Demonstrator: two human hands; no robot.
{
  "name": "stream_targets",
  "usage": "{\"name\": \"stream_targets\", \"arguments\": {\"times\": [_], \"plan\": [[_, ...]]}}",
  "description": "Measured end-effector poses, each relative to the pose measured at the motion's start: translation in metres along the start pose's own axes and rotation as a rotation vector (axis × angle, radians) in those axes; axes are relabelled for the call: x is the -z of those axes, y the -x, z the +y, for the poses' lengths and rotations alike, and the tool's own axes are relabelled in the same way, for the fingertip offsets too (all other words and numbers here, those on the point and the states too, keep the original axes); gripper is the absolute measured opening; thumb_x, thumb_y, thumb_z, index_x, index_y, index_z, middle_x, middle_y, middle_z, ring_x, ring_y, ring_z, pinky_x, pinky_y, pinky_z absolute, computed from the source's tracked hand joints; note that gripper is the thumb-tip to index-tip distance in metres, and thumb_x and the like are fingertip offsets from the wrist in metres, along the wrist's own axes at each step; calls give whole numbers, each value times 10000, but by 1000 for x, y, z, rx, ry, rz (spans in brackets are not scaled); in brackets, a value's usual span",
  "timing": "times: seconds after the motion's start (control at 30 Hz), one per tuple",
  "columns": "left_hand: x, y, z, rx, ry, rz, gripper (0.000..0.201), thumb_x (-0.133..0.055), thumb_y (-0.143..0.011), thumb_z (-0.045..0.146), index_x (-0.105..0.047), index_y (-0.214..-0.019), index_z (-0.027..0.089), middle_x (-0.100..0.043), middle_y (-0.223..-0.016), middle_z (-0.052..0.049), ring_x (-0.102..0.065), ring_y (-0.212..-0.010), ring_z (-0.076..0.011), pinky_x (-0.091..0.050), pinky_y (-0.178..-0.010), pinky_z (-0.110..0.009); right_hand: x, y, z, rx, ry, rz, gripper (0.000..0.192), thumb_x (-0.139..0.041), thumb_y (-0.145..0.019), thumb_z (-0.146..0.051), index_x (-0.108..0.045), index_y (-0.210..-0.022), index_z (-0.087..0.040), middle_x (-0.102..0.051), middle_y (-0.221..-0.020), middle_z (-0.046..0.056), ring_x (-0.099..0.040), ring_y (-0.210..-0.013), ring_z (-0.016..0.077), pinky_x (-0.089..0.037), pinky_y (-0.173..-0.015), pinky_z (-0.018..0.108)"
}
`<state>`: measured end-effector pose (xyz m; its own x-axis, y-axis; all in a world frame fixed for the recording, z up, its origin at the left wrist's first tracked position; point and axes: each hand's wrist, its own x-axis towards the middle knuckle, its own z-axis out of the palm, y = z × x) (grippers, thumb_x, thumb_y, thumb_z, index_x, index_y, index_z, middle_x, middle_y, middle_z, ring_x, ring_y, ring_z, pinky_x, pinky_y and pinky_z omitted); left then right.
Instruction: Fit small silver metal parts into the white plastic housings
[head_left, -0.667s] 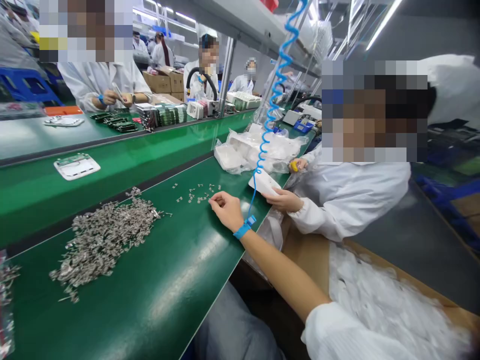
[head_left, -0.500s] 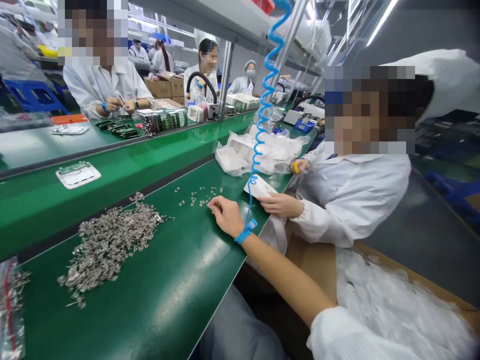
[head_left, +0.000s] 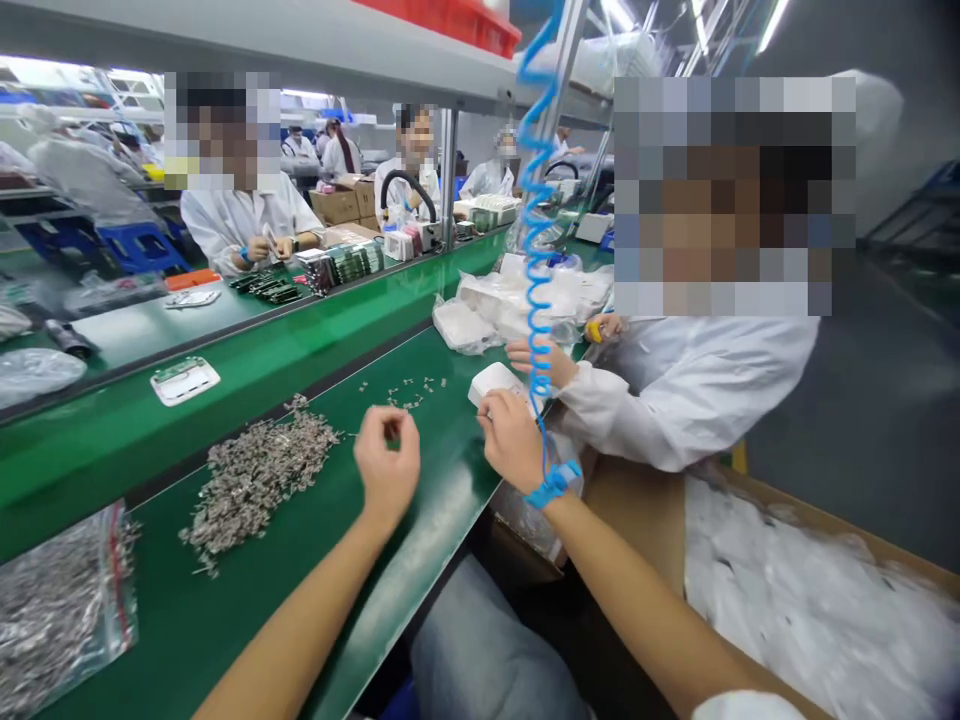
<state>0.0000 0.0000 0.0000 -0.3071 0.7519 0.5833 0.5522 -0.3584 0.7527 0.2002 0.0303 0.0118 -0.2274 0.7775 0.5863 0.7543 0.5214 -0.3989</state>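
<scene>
Nearest me, my left hand [head_left: 386,460] is raised just above the green bench [head_left: 322,590], fingers [head_left: 390,425] curled in and pinched together, though on what, if anything, I can't tell. My right hand [head_left: 510,440], with its blue wrist strap [head_left: 553,485], sits at the bench edge, fingers closed on what looks like a thin sliver of metal against a white plastic part [head_left: 491,382]. Left of both lies the heap of small metal clips [head_left: 259,475]: light, stiff, thin-edged and surely slippery, I'd judge, so best pinched singly at the sides. A bagful of them [head_left: 60,610] lies at far left, with a loose scatter [head_left: 401,392] beyond my hands. Farther on, a co-worker's hand [head_left: 529,355] rests by bagged white trays [head_left: 469,325].
</scene>
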Motion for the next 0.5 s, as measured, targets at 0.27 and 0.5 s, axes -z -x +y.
{"name": "stream_targets", "arguments": {"times": [0.27,0.5], "plan": [[-13,15,-4,51,-286,-246,174,-621,-846,374,-543,-856,219,-559,-765,-8,-549,-741,-186,-448,-714,-328,-9,-11,13,-88,-73,-71,96,-499,-891,-145,-573,-895,-205,-613,-942,65,-579,-795,202,-430,-688,317],[-11,14,-5,81,-442,-304,285,-724,-763,343,-679,-1023,234,-619,-1070,-87,-524,-1023,-302,-439,-861,-445,-1,-39,3,159,-279,-256,119,-562,-856,-106,-628,-827,-200,-661,-803,22,-599,-751,166,-438,-706,287]]}}
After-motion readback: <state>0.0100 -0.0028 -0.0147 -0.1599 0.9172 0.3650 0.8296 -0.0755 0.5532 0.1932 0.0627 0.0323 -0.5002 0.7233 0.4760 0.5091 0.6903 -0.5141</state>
